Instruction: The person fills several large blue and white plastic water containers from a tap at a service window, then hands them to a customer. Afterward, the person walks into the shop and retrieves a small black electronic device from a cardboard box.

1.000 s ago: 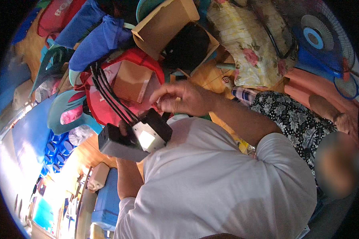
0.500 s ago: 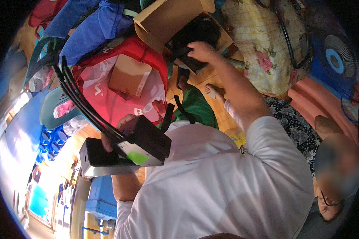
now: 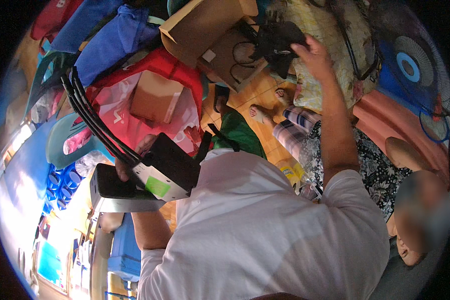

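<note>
My left hand [image 3: 145, 144] is closed round a black-and-silver boxy device with a green sticker [image 3: 170, 162]. Several thick black cables [image 3: 97, 122] rise from it toward the upper left. A second black-and-silver box [image 3: 125, 204] sits against it at the same hand, partly covering the fingers. On the far right, my right hand [image 3: 316, 59] pinches a floppy black item [image 3: 282, 42], whose exact kind I cannot make out. It hangs beside an open cardboard box [image 3: 195, 27], where a thin black cable [image 3: 237, 62] trails inside.
A red plastic bag [image 3: 185, 75] holding a smaller carton [image 3: 156, 96] stands left of the open box. Blue cloth [image 3: 117, 37] lies beyond it. At right are a flowered fabric bag [image 3: 310, 80], a fan [image 3: 410, 65] and a seated person in patterned clothes [image 3: 375, 170].
My right hand has lifted the black item out of the cardboard box and moved right with it. The box's inside now shows. My left hand keeps its hold, shifting slightly left in view.
</note>
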`<state>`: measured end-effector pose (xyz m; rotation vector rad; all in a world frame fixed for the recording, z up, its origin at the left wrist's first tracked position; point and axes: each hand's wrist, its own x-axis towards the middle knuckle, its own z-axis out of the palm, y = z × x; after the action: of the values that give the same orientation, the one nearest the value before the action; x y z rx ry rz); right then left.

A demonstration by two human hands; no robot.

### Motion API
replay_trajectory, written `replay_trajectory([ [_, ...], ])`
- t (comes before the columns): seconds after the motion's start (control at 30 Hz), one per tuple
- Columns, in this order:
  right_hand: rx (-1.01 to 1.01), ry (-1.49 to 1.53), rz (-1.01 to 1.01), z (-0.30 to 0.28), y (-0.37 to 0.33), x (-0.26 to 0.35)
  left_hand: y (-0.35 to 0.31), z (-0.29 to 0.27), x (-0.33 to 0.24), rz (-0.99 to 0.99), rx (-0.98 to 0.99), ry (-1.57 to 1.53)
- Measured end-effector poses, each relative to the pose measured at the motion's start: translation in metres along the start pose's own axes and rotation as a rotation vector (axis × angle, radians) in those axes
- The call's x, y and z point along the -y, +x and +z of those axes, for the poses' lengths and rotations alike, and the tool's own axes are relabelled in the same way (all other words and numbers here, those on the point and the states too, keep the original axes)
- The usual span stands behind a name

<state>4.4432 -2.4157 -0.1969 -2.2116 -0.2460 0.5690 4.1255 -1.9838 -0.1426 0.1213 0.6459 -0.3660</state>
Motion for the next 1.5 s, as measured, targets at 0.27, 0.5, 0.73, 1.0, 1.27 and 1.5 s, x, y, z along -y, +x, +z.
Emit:
replay_trajectory([
  [0.27,-0.037,-0.454,0.135,0.088,0.014,-0.042,-0.006,-0.006,0.009,0.078,-0.143,0.004],
  [0.5,0.409,-1.019,-0.148,0.203,-0.020,-0.111,-0.004,-0.005,0.016,0.110,-0.152,-0.009],
  [0.73,0.294,-1.057,0.040,0.253,0.004,-0.122,-0.003,-0.007,0.018,0.139,-0.169,0.003],
  [1.0,0.369,-0.999,0.128,0.258,0.011,-0.110,0.008,-0.008,0.013,0.195,-0.113,0.030],
  [1.27,0.353,-0.026,0.227,0.165,-0.021,-0.026,0.031,-0.025,0.007,0.393,0.047,0.110],
  [1.5,0.110,0.506,0.093,0.036,-0.082,0.105,0.040,0.028,0.014,0.453,0.520,0.118],
])
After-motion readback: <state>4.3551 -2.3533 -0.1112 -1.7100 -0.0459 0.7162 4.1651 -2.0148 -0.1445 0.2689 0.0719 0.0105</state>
